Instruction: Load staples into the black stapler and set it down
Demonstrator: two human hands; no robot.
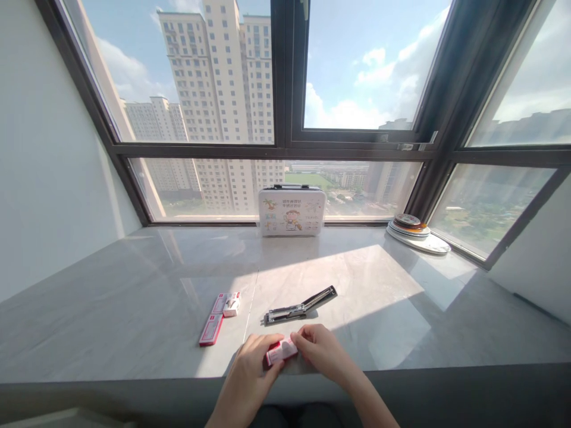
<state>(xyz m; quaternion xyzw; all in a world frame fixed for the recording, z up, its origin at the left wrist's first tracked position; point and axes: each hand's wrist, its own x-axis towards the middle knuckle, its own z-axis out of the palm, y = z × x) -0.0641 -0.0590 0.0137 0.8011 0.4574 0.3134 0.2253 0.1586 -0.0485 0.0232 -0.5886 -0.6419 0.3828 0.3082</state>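
A small red-and-white staple box is between my hands near the front edge of the sill. My left hand grips its left end between thumb and fingers. The fingers of my right hand pinch its right end, at the upper corner. Just beyond my hands lies a black stapler, swung wide open with its metal channel showing. To the left, two flat pink-and-white boxes lie end to end. A smaller white box with a dark picture on it sits against the far one.
A white case with cartoon prints and a dark handle stands against the window. Stacked plates or lids rest in the far right corner. The grey marble-look sill ends at a front edge just below my hands.
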